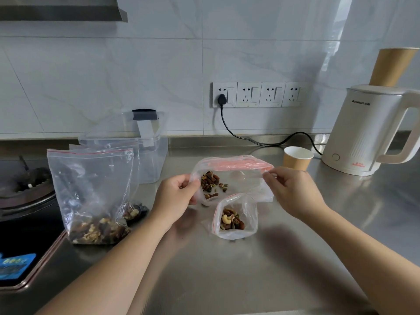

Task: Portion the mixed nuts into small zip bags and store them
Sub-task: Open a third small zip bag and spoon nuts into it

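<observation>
A large zip bag with a red seal (pixel 241 178) is held sideways above the steel counter (pixel 227 269), with mixed nuts gathered at its left end. My left hand (pixel 176 196) grips that left end. My right hand (pixel 293 192) pinches the bag's right edge near the seal. Just below it a small open zip bag (pixel 236 218) stands on the counter with nuts in its bottom. At the left stands a tall zip bag (pixel 91 194) with nuts at its base, and another small bag of nuts (pixel 134 211) lies behind it.
A clear plastic container (pixel 150 155) with its lid leaning stands behind the bags. A gas hob (pixel 25 196) fills the left edge. A paper cup (pixel 297 158), a white kettle (pixel 368 133) with its black cord, and a tall paper cup stack (pixel 391 67) are at the right.
</observation>
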